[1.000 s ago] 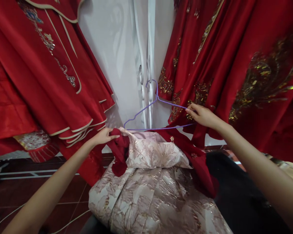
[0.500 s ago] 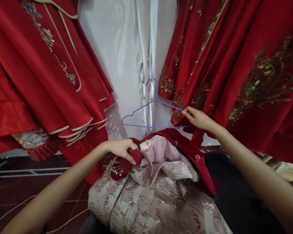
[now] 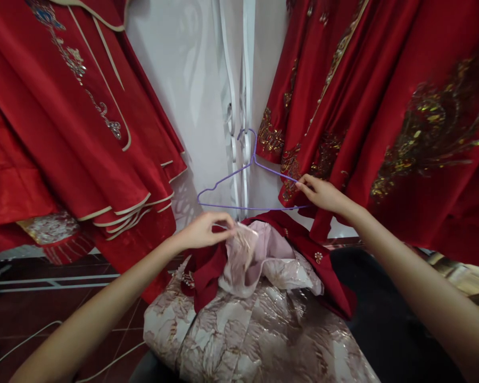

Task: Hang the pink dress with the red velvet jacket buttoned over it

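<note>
- Brocade dress (image 3: 247,330), pale pink and glossy with a leaf-like pattern, lies bunched in the foreground below a purple hanger (image 3: 254,155), its pink lining exposed at the top.
- At the dress's upper edge, a person's left hand (image 3: 205,230) lifts a fold of shiny fabric, the grip pinched together on it between thumb and fingers.
- Opposite, the right hand (image 3: 321,192) has its grip clamped on the sloping right arm of the hanger, which is held upright, hook uppermost, apart from the dress.
- Deep red fabric (image 3: 341,290) spreads along both sides of the dress top, a jeweled flower ornament (image 3: 318,257) shining on its right side.
- White doors (image 3: 191,80) stand behind the hanger; whether the hook touches their handles cannot be told.
- Red garments with cream piping (image 3: 83,133) hang at left, and red garments with gold embroidery (image 3: 355,106) at right.
- Below at left, a pale cord (image 3: 115,361) crosses dark red floor tiles (image 3: 104,308).
</note>
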`<state>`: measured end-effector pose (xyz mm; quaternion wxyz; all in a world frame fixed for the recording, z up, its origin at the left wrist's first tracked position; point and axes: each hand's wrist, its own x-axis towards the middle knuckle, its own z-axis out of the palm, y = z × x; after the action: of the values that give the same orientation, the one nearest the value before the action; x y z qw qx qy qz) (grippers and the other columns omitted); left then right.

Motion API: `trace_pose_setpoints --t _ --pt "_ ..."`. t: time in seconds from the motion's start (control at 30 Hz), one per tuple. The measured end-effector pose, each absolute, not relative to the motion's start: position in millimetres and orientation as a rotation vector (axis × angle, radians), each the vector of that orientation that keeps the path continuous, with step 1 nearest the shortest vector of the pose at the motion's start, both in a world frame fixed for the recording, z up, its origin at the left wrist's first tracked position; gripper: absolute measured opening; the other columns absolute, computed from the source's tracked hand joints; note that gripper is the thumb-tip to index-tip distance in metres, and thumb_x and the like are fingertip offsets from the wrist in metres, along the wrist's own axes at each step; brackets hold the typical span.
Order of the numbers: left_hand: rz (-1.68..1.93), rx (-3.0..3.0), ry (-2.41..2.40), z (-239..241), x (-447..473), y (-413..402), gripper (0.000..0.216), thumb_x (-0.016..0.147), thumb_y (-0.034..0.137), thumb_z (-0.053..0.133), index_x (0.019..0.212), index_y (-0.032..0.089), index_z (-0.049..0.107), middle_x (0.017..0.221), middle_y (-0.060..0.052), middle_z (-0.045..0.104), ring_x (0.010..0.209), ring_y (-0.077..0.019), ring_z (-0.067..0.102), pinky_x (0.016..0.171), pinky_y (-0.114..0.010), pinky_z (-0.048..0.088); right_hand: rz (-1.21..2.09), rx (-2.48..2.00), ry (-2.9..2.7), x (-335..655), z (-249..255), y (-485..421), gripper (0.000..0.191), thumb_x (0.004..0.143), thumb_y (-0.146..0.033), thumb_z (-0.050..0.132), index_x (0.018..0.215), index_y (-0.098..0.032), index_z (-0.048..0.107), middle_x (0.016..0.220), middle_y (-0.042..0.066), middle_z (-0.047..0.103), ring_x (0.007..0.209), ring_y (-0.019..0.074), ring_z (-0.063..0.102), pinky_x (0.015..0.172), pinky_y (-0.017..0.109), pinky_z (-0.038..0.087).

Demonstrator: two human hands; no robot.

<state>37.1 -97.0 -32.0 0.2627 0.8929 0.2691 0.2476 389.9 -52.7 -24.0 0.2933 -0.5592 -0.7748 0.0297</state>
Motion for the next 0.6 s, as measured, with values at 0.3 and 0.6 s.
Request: trace_pose_setpoints --t 0.3,0.6 --pt "1.27 2.284 1.24 -59 -21 -25 0.02 0.077 0.038 0.057 0.074 0.019 0.056 0.112 -0.01 0.063 0.117 -0.0265 0.052 0.107 -0.047 0.032 0.162 -1.47 -2.092 392 -24 -54 0.027 0.091 -0.047 0.037 0.082 -0.024 0.048 0.075 0.003 0.061 0.068 0.0194 0.057 0.069 0.033 0.044" --pt "1.316 2.01 1.187 -74 -19 0 0.014 0.069 0.032 0.057 0.069 0.018 0.054 0.073 -0.002 0.061 0.077 -0.0169 0.058 0.083 -0.032 0.046 -0.069 -1.193 -2.235 351 -30 -104 0.014 0.086 -0.037 0.05 0.083 -0.024 0.053 0.089 0.009 0.061 0.089 0.0253 0.056 0.084 0.04 0.043"
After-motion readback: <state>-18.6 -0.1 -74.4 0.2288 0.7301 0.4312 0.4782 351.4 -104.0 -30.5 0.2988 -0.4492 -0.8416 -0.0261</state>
